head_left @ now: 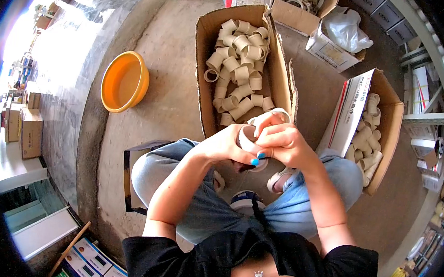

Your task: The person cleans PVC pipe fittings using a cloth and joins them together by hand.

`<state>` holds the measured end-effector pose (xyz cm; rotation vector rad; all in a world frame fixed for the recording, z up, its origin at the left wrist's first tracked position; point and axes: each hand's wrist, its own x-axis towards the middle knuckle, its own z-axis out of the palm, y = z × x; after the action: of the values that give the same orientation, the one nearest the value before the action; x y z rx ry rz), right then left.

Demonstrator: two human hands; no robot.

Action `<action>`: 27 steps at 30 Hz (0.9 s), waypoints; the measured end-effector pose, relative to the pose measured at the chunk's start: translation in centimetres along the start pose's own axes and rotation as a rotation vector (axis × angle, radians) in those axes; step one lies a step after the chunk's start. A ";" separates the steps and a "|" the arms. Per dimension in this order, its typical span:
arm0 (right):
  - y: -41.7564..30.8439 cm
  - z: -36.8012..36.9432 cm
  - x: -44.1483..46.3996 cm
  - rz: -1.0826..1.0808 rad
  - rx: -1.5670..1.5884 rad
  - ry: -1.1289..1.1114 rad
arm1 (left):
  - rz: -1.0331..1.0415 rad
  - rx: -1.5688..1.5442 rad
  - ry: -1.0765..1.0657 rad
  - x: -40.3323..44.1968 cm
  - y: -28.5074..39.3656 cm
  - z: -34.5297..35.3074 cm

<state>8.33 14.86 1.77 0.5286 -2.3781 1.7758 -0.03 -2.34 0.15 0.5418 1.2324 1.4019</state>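
A cream plastic pipe elbow [250,143] is held up above my lap, its round opening facing upward. My left hand [225,144] wraps around one side of it, thumb pressed along the lower edge. From the other side my right hand [284,142] grips it, fingers curled over the top. Part of the fitting is hidden behind the fingers, and another pale ring [281,113] shows just beyond my right fingers. Directly ahead stands an open cardboard box [202,61] with many similar elbows [242,75] piled inside.
At the right, another cardboard box [346,113] holds more cream fittings [368,140]. An orange basin [143,83] sits on the floor at left. Behind are a box with a clear plastic bag [346,32] and a carton of rings [298,21]. Metal shelving [431,120] lines the right.
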 end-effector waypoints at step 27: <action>1.5 2.7 -0.7 -0.043 -0.370 0.053 | 0.044 0.942 0.417 -0.7 1.1 0.0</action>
<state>8.70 12.79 -0.62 0.4704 -2.5483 1.2677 -0.36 -2.73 1.37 0.9342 2.2406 0.9170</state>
